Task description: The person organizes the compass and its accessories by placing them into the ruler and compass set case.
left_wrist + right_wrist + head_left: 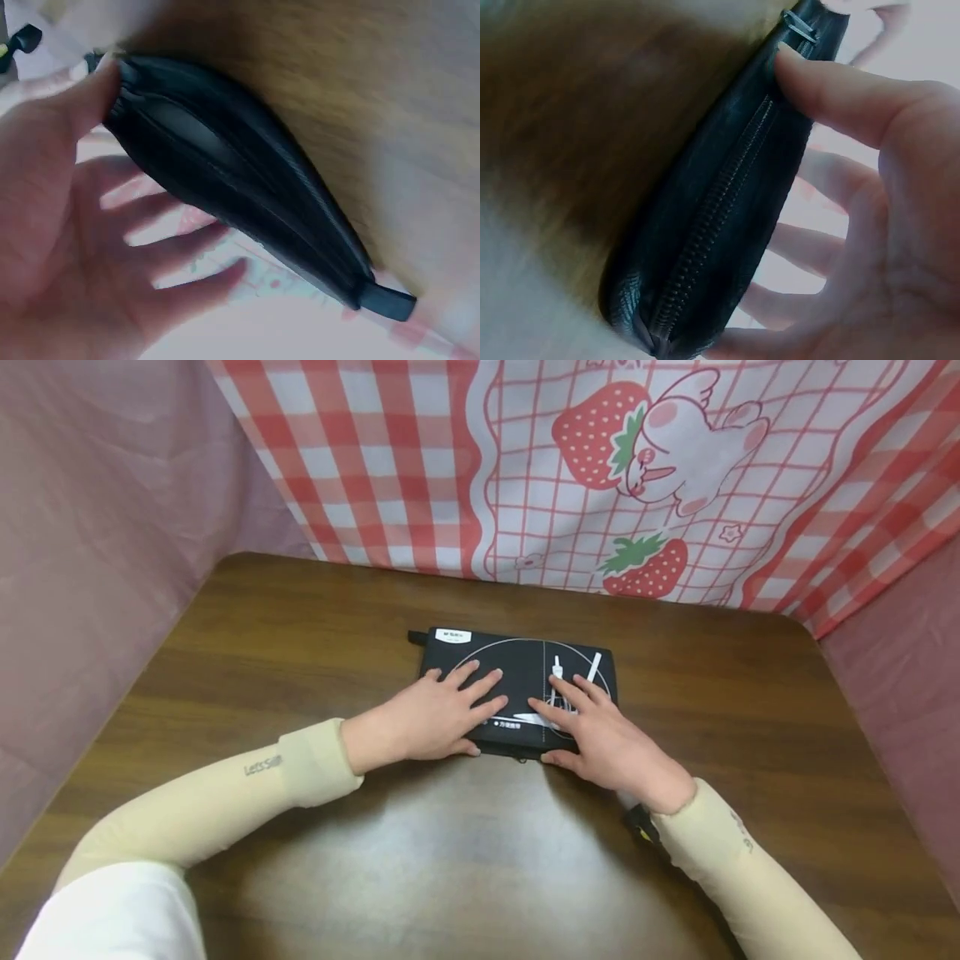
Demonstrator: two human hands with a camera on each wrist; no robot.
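Observation:
A flat black zip pouch (517, 664) lies on the table, printed with white cable drawings and a white label at its far left corner. My left hand (438, 714) rests spread on its left part, thumb at the near edge. Across the printed right part lies my right hand (603, 731), fingers apart and thumb also at the near edge. In the left wrist view, the pouch's side (225, 161) gapes along the zip. Closed zip teeth (716, 206) run along the side in the right wrist view, with a metal zip slider (801, 26) beside the thumb.
The brown wooden table (262, 635) has rounded far corners. Behind it hangs a red-and-white checked cloth (390, 468) with strawberries, and pink curtains (112, 485) flank both sides. A small black strap (417, 637) sticks out at the pouch's left end.

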